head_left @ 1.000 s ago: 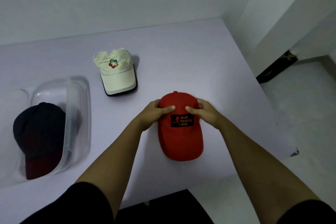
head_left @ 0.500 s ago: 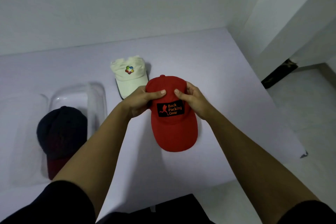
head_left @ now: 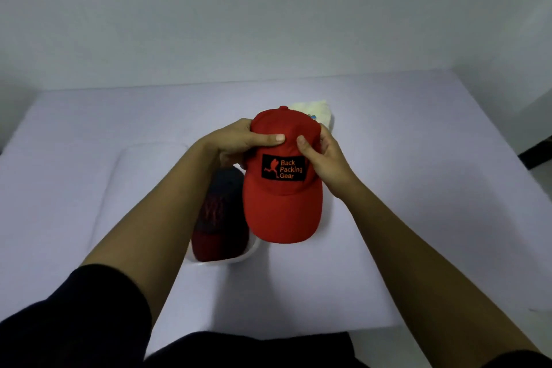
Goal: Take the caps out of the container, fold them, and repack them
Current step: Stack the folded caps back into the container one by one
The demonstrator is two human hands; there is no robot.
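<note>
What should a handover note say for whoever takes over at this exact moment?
Hands: left hand and right hand each grip the red cap by its crown, thumbs on top.
Things: the red cap is held up, brim toward the person. The dark cap lies in the clear container. The cream cap is on the table, mostly hidden behind the red one.
Done: red and cream caps are out.
Left: fold and pack them. I cannot tell if the dark cap is folded.

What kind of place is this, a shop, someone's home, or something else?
Likely a bare indoor room set up for a tabletop task, not a shop: a plain white table, blank walls, and a dark cap in a clear container.
</note>
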